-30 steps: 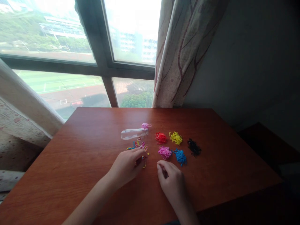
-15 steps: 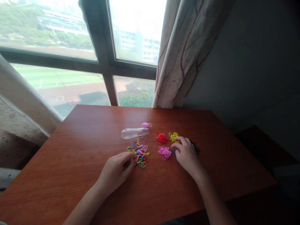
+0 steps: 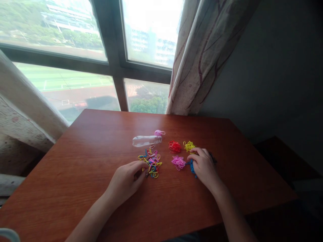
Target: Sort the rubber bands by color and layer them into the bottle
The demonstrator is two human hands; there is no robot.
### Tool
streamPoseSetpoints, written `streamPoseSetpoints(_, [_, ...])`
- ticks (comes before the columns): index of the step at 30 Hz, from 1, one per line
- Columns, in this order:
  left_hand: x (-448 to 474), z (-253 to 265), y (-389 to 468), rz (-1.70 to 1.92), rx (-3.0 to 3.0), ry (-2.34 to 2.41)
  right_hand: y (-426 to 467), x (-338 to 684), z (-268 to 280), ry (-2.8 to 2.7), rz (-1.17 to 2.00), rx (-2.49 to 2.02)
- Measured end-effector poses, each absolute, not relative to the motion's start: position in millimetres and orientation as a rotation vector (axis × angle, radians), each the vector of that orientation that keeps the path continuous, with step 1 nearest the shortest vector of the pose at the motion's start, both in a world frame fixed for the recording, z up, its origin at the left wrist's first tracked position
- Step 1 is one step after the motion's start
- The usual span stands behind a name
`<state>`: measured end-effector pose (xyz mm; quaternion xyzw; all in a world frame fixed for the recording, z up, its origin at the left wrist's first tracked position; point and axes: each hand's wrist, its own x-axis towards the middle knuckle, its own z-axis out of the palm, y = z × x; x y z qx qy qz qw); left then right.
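Observation:
My left hand [image 3: 130,176] rests at the left edge of a mixed pile of coloured rubber bands [image 3: 153,164]. Its thumb and index finger are pinched together; what lies between them is too small to make out. Over to the right, my right hand [image 3: 204,166] hovers low above a heap of blue rubber bands [image 3: 192,167], fingers curved and a little apart, with no band visible in them. It partly covers that heap and a dark heap [image 3: 213,158] behind it. Yellow rubber bands [image 3: 188,146] lie just beyond its fingertips, and pink rubber bands [image 3: 178,162] to its left.
Red rubber bands [image 3: 174,147] form another heap behind the pink one. A clear bottle [image 3: 146,141] lies on its side beyond the mixed pile, with a pink looped cap [image 3: 158,132] by its mouth. The wooden table [image 3: 88,168] stands against a window with curtains [image 3: 194,60].
My right hand has shifted slightly right, showing more of the blue heap. My left hand stays pinched at the mixed pile. The camera view has moved a little.

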<state>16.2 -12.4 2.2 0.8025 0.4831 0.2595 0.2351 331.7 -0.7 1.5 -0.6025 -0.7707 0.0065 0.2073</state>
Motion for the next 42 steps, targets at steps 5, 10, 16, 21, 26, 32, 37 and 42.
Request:
streamPoseSetpoints(5, [16.0, 2.4, -12.3, 0.702, 2.209, 1.345, -10.0, 314.2, 9.3, -1.998, 0.048, -1.608])
streamPoseSetpoints(10, [15.5, 2.5, -13.7, 0.674, 2.222, 1.357, -33.7, 272.4, 10.5, -1.942, 0.249, -1.533])
streamPoseSetpoints(16, [15.4, 2.8, -20.5, 0.634, 2.231, 1.37, -55.4, 224.3, -5.9, -1.966, 0.471, -1.613])
streamPoseSetpoints(21, [9.5, -2.8, -30.5, 0.605, 2.247, 1.387, -58.0, 208.5, -13.1, -1.914, 0.435, -1.674])
streamPoseSetpoints(26, [9.9, -4.8, -31.3, 0.551, 2.285, 1.417, -58.5, 206.6, -14.4, -1.933, 0.439, -1.649])
streamPoseSetpoints(32, [11.9, -6.7, -29.6, 0.529, 2.322, 1.408, -58.5, 207.0, -15.2, -1.933, 0.451, -1.63])
streamPoseSetpoints(37, [11.1, -8.6, -30.1, 0.493, 2.329, 1.399, -56.7, 208.3, -15.7, -1.932, 0.447, -1.613])
streamPoseSetpoints(42, [11.4, -8.1, -29.4, 0.474, 2.334, 1.393, -58.8, 210.5, -15.8, -1.834, 0.566, -1.541])
